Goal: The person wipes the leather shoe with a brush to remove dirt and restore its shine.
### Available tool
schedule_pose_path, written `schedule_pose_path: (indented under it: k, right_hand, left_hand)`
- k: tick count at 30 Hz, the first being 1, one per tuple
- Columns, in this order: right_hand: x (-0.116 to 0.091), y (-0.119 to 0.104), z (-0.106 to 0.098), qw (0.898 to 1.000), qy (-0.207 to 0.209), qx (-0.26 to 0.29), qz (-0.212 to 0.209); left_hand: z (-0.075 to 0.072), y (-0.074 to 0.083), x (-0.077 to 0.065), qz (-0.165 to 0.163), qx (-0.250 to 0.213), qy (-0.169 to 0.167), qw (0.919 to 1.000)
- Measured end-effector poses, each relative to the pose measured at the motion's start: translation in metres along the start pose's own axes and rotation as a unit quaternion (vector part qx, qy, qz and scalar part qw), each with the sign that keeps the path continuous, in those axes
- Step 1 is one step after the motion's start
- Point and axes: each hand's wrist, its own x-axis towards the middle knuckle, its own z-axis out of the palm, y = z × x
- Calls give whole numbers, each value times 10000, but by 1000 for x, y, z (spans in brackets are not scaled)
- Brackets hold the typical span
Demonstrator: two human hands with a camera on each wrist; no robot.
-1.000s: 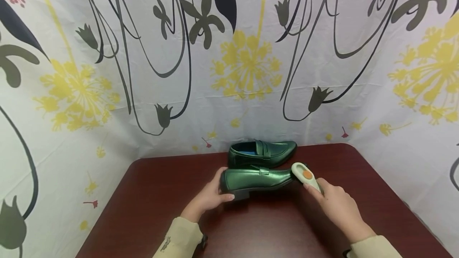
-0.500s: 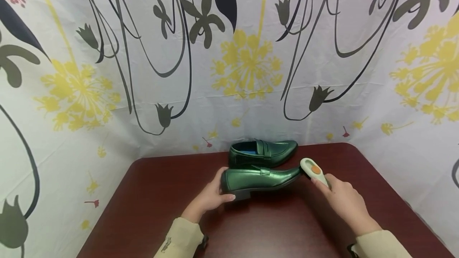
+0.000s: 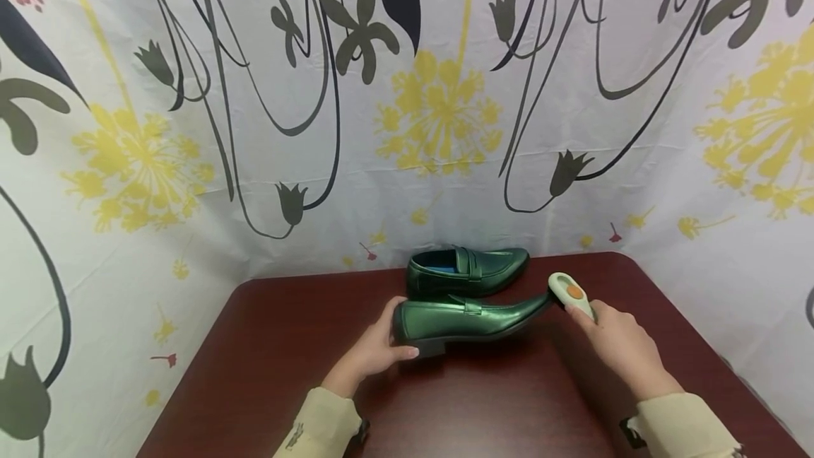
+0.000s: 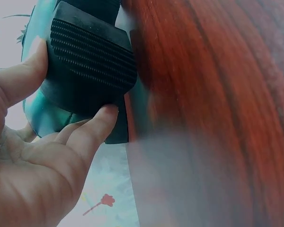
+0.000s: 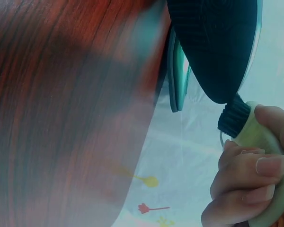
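Observation:
A shiny green loafer (image 3: pixel 464 318) is held by its heel in my left hand (image 3: pixel 372 348), its sole turned partly toward me. In the left wrist view the thumb and fingers clasp the ridged black heel (image 4: pixel 92 52). My right hand (image 3: pixel 620 341) grips a pale green brush (image 3: pixel 570 291) with an orange button. Its dark bristles (image 5: pixel 234 116) meet the tip of the toe in the right wrist view. Just behind the held shoe, a second green loafer (image 3: pixel 486 271) stands upright on the table, toe pointing right.
The dark red wooden table (image 3: pixel 286 345) ends at a back edge against a hanging white cloth (image 3: pixel 254 126) printed with flowers. The second loafer sits close to that edge.
My right hand has slid the brush rightward and slightly up along the toe to its tip. The loafer's toe has tipped upward, while my left hand stays nearly in place.

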Motion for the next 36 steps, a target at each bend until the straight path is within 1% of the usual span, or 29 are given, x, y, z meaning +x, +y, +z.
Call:
schedule_pose_path:
  k: [7,14,23,27,32,36]
  right_hand:
    - [2,2,-2,10000,-43,-58,-40]
    - [2,0,-5,9996,-282,89,-22]
    - [-2,-6,-6,9990,-435,128,-5]
    - [-5,-8,-5,9992,-390,123,-7]
    - [-7,-10,-3,9995,-301,-23,-79]
    - [-9,-12,-3,9996,-233,-80,-146]
  left_hand:
    - [1,1,-1,-37,-47,40,10000]
    - [3,3,-2,37,1,12,10000]
    - [3,1,-3,59,135,76,9999]
    - [3,1,-3,31,220,87,9997]
    - [4,2,-3,-65,297,104,9995]
    - [3,3,-3,-39,301,105,9995]
